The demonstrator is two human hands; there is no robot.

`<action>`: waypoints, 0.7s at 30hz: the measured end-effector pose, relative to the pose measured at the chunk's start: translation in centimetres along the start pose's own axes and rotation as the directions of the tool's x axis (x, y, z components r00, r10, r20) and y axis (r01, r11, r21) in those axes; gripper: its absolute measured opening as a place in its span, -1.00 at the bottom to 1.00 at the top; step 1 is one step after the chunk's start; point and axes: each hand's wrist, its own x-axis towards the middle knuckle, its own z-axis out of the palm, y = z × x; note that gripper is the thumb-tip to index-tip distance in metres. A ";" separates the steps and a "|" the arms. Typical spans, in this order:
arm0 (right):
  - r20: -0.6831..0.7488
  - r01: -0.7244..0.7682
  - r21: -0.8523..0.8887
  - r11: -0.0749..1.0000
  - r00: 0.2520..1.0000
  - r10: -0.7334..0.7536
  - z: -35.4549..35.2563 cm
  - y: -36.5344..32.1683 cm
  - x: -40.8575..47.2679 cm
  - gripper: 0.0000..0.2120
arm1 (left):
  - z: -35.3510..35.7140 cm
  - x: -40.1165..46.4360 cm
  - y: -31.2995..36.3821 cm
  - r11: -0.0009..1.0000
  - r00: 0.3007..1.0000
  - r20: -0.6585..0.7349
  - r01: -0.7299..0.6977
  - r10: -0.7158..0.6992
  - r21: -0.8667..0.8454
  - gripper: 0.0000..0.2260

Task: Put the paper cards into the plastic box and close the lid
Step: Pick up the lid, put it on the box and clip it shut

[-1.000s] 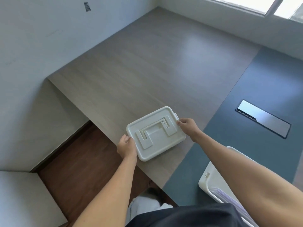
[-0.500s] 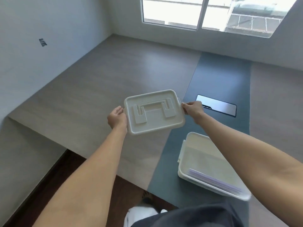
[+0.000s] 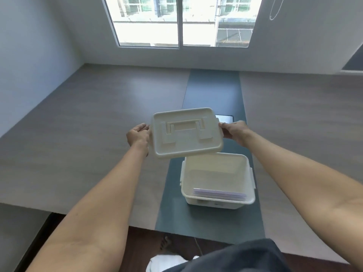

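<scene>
White lid (image 3: 186, 134) gripped at ends, left hand (image 3: 137, 134), right hand (image 3: 233, 132)

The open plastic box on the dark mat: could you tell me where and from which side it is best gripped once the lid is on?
Probably by the two short side walls of the plastic box, one hand from each side. Each wall carries a protruding latch tab below the rim, giving the fingers an edge. The lid is held the same way now, left hand and right hand on its short ends.
</scene>
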 end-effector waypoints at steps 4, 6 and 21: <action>0.006 -0.011 -0.004 1.000 1.000 0.011 -3.7 1.0 -2.3 -0.63 | 1.6 -1.8 -1.5 0.999 0.996 0.080 0.030 -0.032 0.035 -0.71; 0.005 -0.020 -0.010 1.000 1.000 0.020 -5.4 1.7 -3.8 -0.68 | 2.3 -3.0 -2.2 0.998 0.991 0.130 0.039 -0.045 0.049 -0.73; 0.020 -0.149 -0.100 0.984 0.988 0.152 -9.5 9.4 -9.7 -0.73 | 1.7 -7.3 -8.2 0.982 0.968 0.229 0.063 -0.103 0.178 -0.71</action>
